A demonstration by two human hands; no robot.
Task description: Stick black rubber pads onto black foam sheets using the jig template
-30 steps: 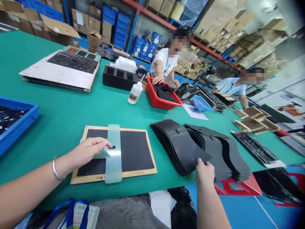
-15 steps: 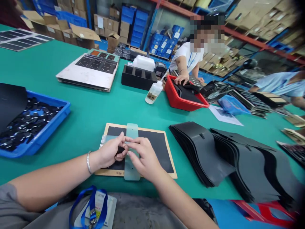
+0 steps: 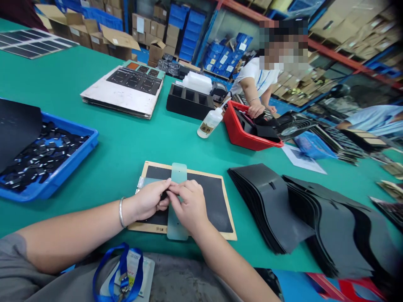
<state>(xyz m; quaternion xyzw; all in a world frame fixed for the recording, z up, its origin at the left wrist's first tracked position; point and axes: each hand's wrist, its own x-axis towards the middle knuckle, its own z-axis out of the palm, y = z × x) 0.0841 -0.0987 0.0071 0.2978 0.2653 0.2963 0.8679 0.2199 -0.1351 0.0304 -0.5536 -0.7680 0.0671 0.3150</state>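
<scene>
My left hand (image 3: pixel 151 200), with a silver bangle at the wrist, is closed around a small black piece (image 3: pixel 163 195), mostly hidden by the fingers. The fingertips of my right hand (image 3: pixel 190 203) are pinched together against the same piece. Both hands meet over a wood-edged board (image 3: pixel 229 201) with a dark sheet (image 3: pixel 214 201) on it. A translucent green strip (image 3: pixel 179 172) lies across the board from back to front. Metal hinges (image 3: pixel 139 184) sit at the board's left edge.
At left is a blue tray (image 3: pixel 67 161) of small black pieces. Black sheets (image 3: pixel 267 201) are stacked at right. Behind stand a white bottle (image 3: pixel 209 123), a black divided box (image 3: pixel 189 105) and a red bin (image 3: pixel 241 136), where a person's hand (image 3: pixel 256 108) reaches in.
My right-hand fingers have closed in from a looser spread and now meet my left fingertips. The person's hand at the red bin has shifted. The whole view has moved slightly.
</scene>
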